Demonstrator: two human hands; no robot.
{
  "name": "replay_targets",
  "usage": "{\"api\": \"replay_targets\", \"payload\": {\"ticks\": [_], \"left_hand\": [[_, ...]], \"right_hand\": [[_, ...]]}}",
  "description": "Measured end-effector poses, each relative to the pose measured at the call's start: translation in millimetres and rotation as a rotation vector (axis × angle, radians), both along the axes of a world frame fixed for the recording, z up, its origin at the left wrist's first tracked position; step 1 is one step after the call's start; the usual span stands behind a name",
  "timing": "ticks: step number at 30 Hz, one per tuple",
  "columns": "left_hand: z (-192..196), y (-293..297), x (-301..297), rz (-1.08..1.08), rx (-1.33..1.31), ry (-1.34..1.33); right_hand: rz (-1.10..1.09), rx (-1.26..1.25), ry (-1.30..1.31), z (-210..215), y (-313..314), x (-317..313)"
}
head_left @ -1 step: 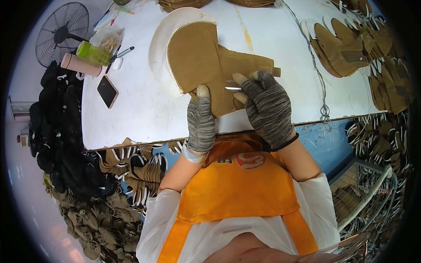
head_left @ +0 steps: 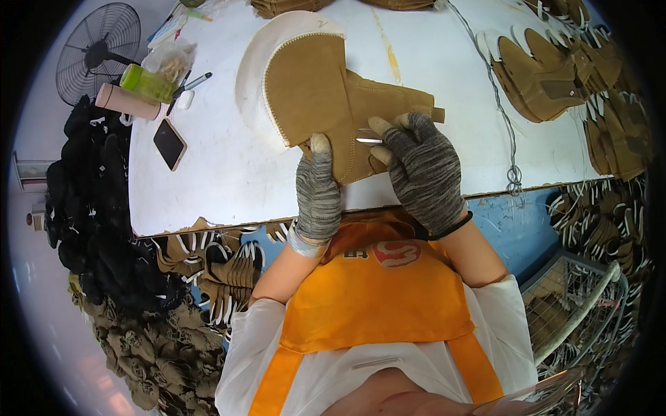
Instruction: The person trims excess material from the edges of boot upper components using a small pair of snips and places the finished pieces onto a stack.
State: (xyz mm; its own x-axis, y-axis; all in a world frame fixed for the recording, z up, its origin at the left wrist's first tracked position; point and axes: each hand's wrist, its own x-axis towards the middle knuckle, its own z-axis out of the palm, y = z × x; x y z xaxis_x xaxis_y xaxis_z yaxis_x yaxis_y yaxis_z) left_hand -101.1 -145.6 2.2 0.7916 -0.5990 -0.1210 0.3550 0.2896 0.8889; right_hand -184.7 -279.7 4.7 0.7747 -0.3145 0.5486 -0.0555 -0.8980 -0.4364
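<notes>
A tan suede boot upper (head_left: pixel 305 90), with a pale lining rim (head_left: pixel 251 76) and light stitching along its curved edge, lies on the white table in front of me. My left hand (head_left: pixel 319 187), in a grey knit glove with pale fingertips, pinches its near edge, thumb on top and fingers hidden beneath. In my gloved right hand (head_left: pixel 427 166) is a small shiny two-pronged metal tool (head_left: pixel 368 140); whether it is tweezers or thread snips I cannot tell. Its prongs lie over the upper's middle, and the fingers rest by the shaft.
A phone (head_left: pixel 170 144), pink bottle (head_left: pixel 128 102), green-lidded cup (head_left: pixel 147 83) and marker (head_left: pixel 198 82) occupy the table's left. Finished-looking uppers (head_left: pixel 534 83) are stacked at right beyond a grey cord (head_left: pixel 496 90). A fan (head_left: pixel 97 52) stands far left; a wire cart (head_left: pixel 576 305) is lower right.
</notes>
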Motion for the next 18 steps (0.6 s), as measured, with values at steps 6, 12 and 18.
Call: {"api": "replay_targets", "payload": {"ticks": [6, 12, 18], "left_hand": [[1, -7, -3, 0.046, -0.019, 0.073], [-6, -3, 3, 0.003, -0.040, 0.115], [-13, -3, 12, -0.074, -0.125, 0.216]], "right_hand": [[-0.016, 0.018, 0.000, -4, 1, 0], [-0.018, 0.048, 0.003, -6, 0, 4], [-0.001, 0.116, -0.070, -15, 3, 7]]}}
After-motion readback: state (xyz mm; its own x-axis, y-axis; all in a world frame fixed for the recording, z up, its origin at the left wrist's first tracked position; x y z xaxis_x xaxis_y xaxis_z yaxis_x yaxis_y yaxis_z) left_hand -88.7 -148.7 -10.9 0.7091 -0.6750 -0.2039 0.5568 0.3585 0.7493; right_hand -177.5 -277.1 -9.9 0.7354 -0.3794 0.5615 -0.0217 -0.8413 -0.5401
